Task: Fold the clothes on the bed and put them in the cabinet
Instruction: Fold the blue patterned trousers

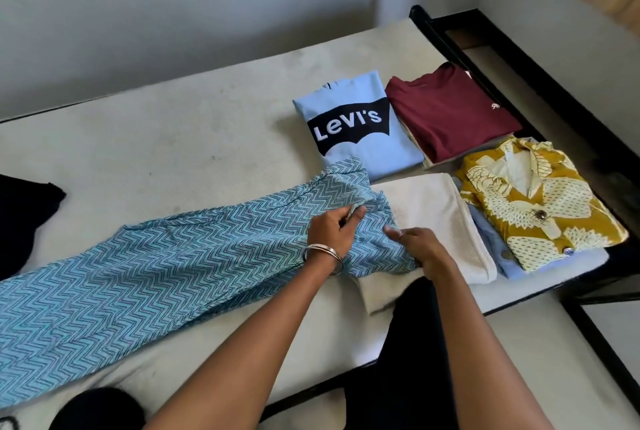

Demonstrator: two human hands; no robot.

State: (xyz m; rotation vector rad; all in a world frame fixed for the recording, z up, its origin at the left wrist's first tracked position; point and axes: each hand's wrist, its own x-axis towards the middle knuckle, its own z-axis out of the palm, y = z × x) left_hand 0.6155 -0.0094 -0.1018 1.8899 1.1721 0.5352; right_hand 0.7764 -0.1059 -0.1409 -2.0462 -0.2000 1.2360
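A bunched edge of the blue zigzag garment (pixel 145 273) is pinched between thumb and curled fingers of the left hand (pixel 332 232), a metal bangle (pixel 323 254) sitting at that wrist. Just to its three o'clock, the right hand (pixel 420 246) is laid on the same cloth with fingers curled at the fabric's right end; a grip on the cloth is likely, though the fingertips are partly hidden. The garment is spread long across the bed (pixel 173 111), running from the hands toward eight o'clock, and its right end is lapped over the folded cream cloth (pixel 440 225). Beyond, at one o'clock, a folded light-blue Levi's top (pixel 360 124) and a folded maroon shirt (pixel 450 111) are laid side by side; at three o'clock a folded yellow patterned shirt (pixel 540 208) is stacked on a pale-blue piece. A dark garment (pixel 24 215) is left unfolded at nine o'clock. It is judged that the cream cloth could be dragged or unfolded if the zigzag fabric is pulled while overlapping it. An uneven fold is likely if the long loose tail is not squared first, and the bangle could be snagged on the thin cloth. The stacks near the bed's right edge could be nudged off by a wide sweep.
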